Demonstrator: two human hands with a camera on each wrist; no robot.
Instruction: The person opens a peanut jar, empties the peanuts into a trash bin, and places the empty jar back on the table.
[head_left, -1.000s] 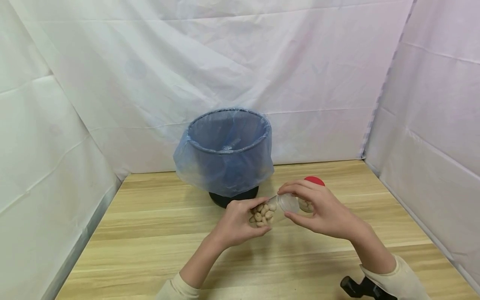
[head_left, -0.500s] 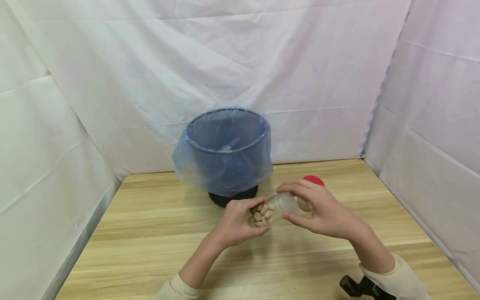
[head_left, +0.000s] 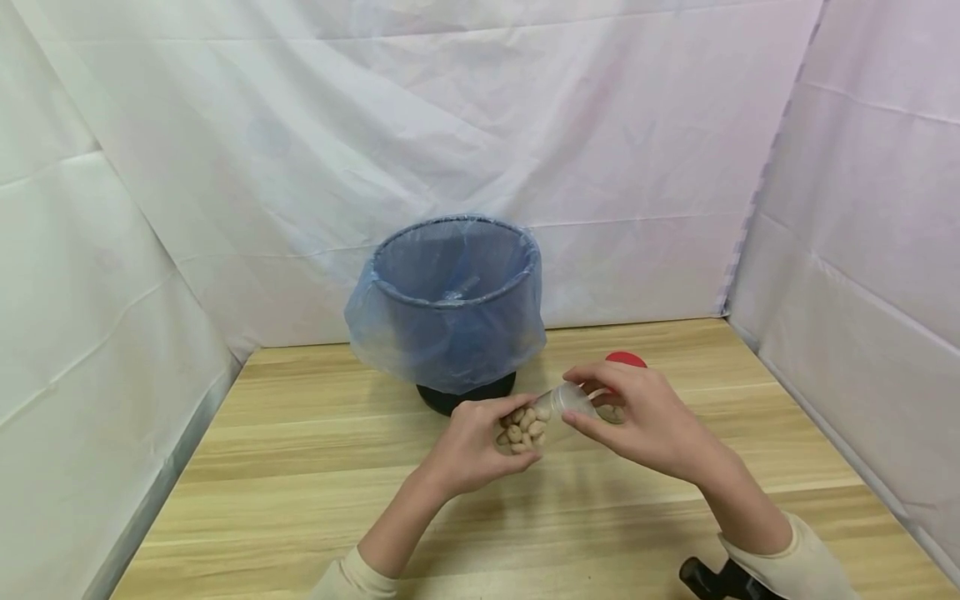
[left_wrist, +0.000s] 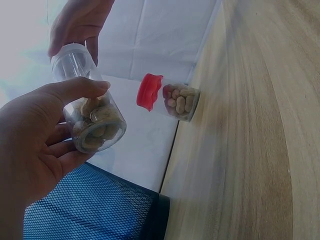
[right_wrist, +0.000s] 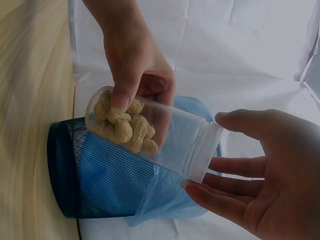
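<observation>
A clear jar (right_wrist: pixel 175 132), tilted in the air, has peanuts (right_wrist: pixel 132 132) gathered toward its base. My left hand (head_left: pixel 472 446) grips it round the lower part, the thumb lying across the side in the left wrist view. At the other end sits a translucent white lid (right_wrist: pixel 206 152). My right hand (head_left: pixel 652 421) pinches this lid at its edge, thumb on one side and fingertips on the other. Behind the right hand, a second jar (left_wrist: pixel 180 102) of peanuts stands on the table with a red lid (left_wrist: pixel 149 91) on it; the head view shows it partly hidden.
Beyond the hands stands a dark mesh bin (right_wrist: pixel 112 170) lined with a blue bag (head_left: pixel 450 350). The wooden table (head_left: pixel 300 483) ends at white cloth walls (head_left: pixel 630 167). A black object (head_left: pixel 716 579) shows beside the right sleeve.
My right fingers have turned and shifted slightly right and up at the lid. The left hand and the peanuts look unmoved.
</observation>
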